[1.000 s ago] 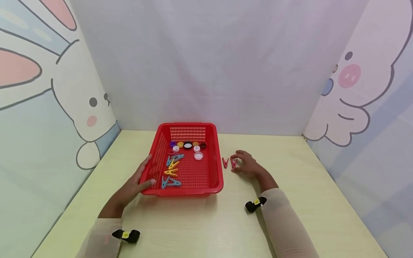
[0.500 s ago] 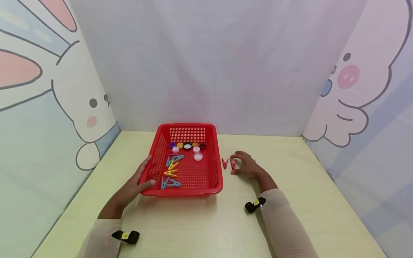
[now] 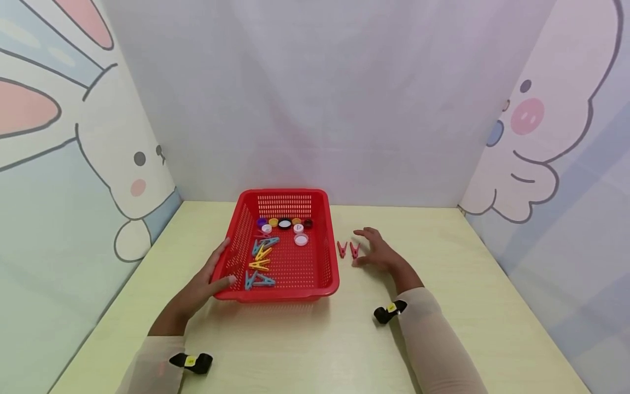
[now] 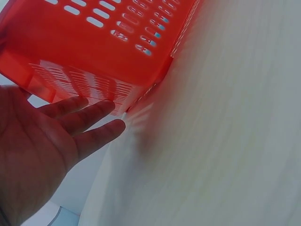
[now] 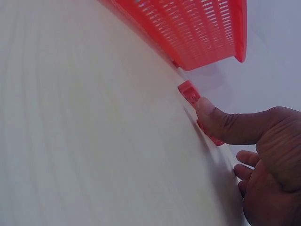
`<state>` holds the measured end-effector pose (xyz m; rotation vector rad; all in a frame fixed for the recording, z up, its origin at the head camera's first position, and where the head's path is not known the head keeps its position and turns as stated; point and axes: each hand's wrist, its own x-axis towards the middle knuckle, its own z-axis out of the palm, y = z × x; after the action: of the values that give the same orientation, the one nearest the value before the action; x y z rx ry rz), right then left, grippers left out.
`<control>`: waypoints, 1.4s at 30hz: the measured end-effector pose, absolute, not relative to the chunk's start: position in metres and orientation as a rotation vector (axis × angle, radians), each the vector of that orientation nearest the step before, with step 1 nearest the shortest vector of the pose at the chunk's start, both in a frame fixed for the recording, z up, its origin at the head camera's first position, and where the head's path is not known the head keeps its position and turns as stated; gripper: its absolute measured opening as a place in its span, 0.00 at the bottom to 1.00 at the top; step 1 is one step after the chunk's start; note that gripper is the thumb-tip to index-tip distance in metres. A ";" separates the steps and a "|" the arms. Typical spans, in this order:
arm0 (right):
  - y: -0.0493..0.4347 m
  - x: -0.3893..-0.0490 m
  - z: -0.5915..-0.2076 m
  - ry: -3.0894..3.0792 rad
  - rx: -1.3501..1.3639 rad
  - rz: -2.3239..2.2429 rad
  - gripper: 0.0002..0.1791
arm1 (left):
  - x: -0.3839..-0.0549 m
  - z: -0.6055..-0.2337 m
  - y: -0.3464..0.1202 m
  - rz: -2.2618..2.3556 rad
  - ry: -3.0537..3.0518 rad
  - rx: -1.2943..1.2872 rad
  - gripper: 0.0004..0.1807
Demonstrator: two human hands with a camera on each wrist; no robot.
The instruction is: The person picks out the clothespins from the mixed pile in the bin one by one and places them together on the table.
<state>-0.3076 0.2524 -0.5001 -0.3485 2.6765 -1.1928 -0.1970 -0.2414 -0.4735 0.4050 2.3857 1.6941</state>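
Observation:
My left hand (image 3: 204, 282) holds the left rim of a red plastic basket (image 3: 325, 284); the thumb lies over the rim. In the left wrist view, the fingers (image 4: 96, 115) extend along the outer wall. Two red clothespins lie side by side on the table, right of the basket: a left one (image 3: 342, 249) and a right one (image 3: 355, 250). My right hand (image 3: 379, 253) is just beside the right clothespin, thumb and fingers spread apart with nothing held. In the right wrist view, the thumb (image 5: 211, 115) partly hides the red clothespins.
Inside the basket, blue clothespins (image 3: 266, 280), yellow clothespins (image 3: 260, 265) and a pinkish one lie on the left. Several round caps, including a black-rimmed white cap (image 3: 285, 224), sit toward the back. A pale wood table (image 3: 275, 350) meets a pale curtain (image 3: 315, 109) behind.
My right hand's fingers have spread wider, away from the right clothespin, which stays on the table. The left hand keeps its hold on the basket. The head view shifts slightly.

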 end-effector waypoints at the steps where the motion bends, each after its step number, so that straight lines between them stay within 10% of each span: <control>1: 0.252 -0.308 -0.499 2.676 -0.348 -1.201 0.54 | -0.197 -0.473 -0.241 1.693 2.387 0.402 0.61; 42: 0.227 -0.314 -0.409 2.757 -0.517 -1.259 0.45 | -0.197 -0.473 -0.241 1.688 2.383 0.378 0.61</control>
<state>-0.3144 0.2273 -0.4088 -0.5172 2.7566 -1.2592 -0.1968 -0.2412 -0.4730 0.3782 2.3829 1.6876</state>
